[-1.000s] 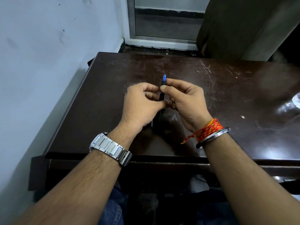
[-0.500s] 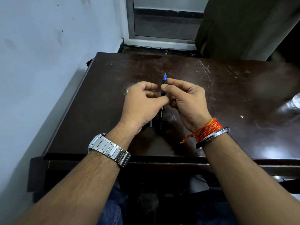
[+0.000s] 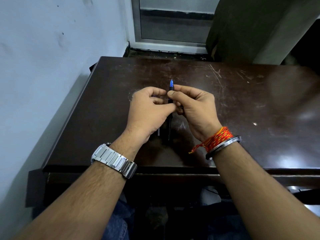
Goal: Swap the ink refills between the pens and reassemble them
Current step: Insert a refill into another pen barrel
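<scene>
Hands gripping one dark pen at centre of frame

Right hand [image 3: 195, 108] pinches the pen [image 3: 169, 122] between thumb and forefinger just under its blue tip [image 3: 171, 83], which points toward the top of the frame. Left hand [image 3: 149, 111], fingers curled, presses its thumb to the barrel lower down. A thin grey rod [image 3: 158, 132] shows below the left palm; what it is cannot be told. A metal watch [image 3: 114, 160] circles the left wrist, red-orange thread [image 3: 218, 137] and a bangle [image 3: 223, 147] the right. Beneath lies a scratched dark table [image 3: 242, 101].
</scene>
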Demonstrator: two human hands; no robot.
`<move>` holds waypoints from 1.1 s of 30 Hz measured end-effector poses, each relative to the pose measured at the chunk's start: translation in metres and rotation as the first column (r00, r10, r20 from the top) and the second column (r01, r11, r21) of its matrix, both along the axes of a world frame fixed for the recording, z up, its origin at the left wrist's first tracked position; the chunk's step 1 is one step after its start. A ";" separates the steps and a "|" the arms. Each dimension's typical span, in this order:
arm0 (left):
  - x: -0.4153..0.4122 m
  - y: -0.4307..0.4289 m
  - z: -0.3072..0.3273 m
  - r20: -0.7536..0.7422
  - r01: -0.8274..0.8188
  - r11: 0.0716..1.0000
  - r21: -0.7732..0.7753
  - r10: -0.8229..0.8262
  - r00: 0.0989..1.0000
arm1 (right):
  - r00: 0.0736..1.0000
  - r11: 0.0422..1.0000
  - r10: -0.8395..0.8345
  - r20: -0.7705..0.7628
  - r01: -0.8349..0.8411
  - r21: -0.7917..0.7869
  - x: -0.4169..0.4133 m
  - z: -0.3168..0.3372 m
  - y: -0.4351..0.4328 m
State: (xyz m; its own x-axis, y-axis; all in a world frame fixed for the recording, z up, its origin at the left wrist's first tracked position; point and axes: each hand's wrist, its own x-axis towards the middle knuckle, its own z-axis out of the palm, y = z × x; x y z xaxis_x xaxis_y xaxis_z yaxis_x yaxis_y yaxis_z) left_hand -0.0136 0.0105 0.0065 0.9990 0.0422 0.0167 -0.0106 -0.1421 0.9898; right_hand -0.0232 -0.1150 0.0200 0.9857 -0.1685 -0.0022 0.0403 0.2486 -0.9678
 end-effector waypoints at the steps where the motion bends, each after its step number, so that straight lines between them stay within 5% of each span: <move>1: 0.000 0.000 0.000 0.016 -0.012 1.000 0.021 0.012 1.000 | 1.000 1.000 0.000 0.000 0.000 0.004 0.000 0.000 0.000; 33: -0.002 0.000 0.005 -0.008 -0.071 0.997 -0.004 0.071 0.997 | 0.999 0.998 -0.026 0.032 0.028 -0.061 -0.001 -0.001 0.001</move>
State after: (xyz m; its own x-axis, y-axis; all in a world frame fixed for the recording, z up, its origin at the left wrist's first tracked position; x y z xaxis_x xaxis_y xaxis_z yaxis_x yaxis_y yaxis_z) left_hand -0.0160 0.0109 0.0113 0.9936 0.1130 0.0090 0.0068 -0.1385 0.9903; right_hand -0.0239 -0.1142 0.0192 0.9803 -0.1937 0.0395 0.0765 0.1874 -0.9793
